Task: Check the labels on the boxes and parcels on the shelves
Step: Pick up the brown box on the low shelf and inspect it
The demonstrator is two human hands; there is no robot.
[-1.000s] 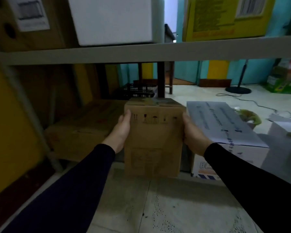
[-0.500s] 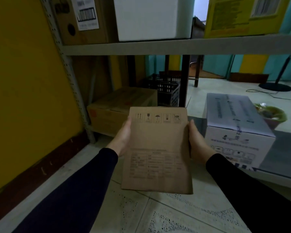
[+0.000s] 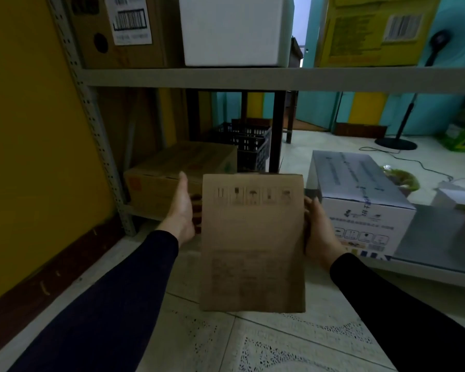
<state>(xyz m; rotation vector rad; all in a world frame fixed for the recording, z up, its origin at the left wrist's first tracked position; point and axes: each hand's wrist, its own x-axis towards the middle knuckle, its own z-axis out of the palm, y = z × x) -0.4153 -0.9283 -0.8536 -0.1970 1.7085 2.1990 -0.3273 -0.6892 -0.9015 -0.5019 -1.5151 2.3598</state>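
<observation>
Brown carton (image 3: 253,242) was held up in front of the lower shelf (image 3: 438,264), right hand (image 3: 318,232) gripping its right edge with curled fingers, left hand (image 3: 181,210) just off its left edge, fingers straight, apparently not touching

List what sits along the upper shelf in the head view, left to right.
Brown carton with barcode label → white box → yellow box.
</observation>
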